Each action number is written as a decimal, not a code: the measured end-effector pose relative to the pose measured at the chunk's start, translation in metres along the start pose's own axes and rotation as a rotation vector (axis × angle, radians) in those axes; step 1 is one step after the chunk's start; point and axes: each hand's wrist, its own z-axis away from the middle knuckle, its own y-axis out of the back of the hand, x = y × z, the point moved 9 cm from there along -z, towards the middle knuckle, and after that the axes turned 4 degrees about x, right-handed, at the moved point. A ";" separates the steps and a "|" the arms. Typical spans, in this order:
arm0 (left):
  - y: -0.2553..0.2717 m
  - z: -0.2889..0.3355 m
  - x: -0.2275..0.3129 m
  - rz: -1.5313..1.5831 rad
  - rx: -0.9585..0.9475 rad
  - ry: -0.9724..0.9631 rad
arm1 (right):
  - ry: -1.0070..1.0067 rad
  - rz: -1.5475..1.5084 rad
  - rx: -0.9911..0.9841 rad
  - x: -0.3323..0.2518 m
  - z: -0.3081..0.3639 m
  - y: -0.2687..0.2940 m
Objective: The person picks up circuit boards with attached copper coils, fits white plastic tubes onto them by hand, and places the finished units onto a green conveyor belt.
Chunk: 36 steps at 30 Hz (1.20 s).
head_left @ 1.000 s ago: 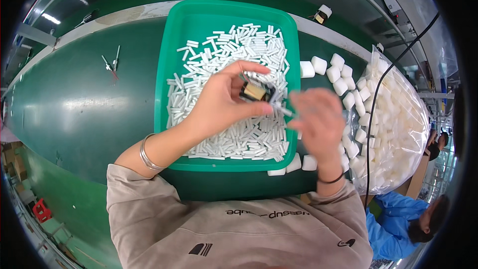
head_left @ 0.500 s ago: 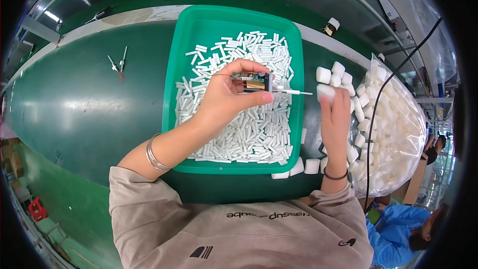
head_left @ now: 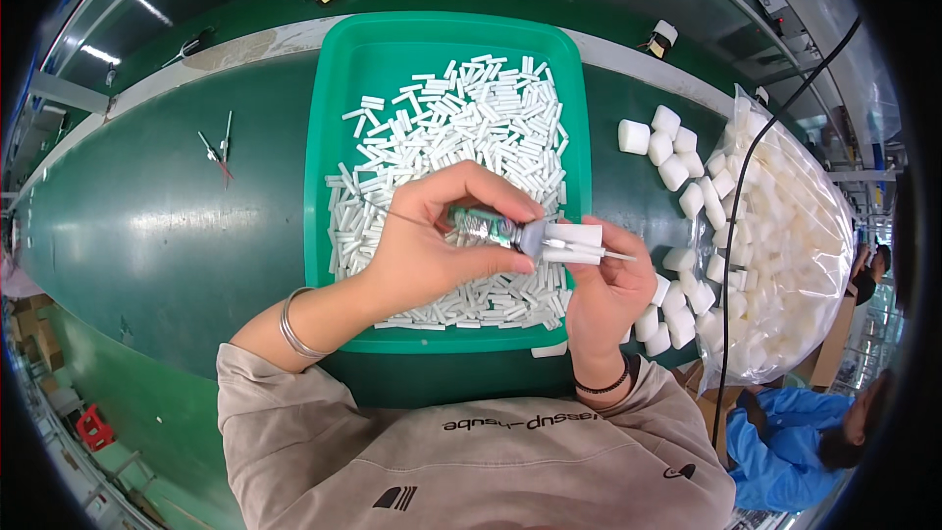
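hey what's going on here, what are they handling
A person's left hand grips a small electronic assembly over a green tray of short white tubes. The right hand holds a white plug alongside the thin rod at the assembly's end. More loose plugs lie right of the tray, next to a clear bag full of them.

1. Head cam: left one of a side-by-side fisheye pair on the wearer's head, aimed down at the bench.
2. Upright, unmirrored; frame left = wearer's left.
3. Close: left hand, right hand and green tray mid-frame, shirt at bottom.
4. Very wide: straight edges bow, floor shows lower left, corners go black.
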 end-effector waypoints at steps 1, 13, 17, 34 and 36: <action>-0.003 0.001 0.005 -0.073 -0.028 -0.035 | -0.023 -0.028 0.056 0.001 0.001 0.001; -0.013 0.005 -0.017 -0.028 -0.144 0.236 | 0.702 0.174 -0.160 -0.042 0.012 -0.009; -0.016 0.008 -0.018 -0.009 -0.146 0.281 | 0.496 0.100 -0.188 -0.029 0.006 -0.005; -0.010 0.007 -0.010 -0.094 -0.017 0.180 | -0.003 -0.272 0.036 0.011 0.007 0.008; -0.008 0.007 -0.007 -0.091 0.004 0.157 | -0.042 -0.318 0.048 0.009 0.006 0.006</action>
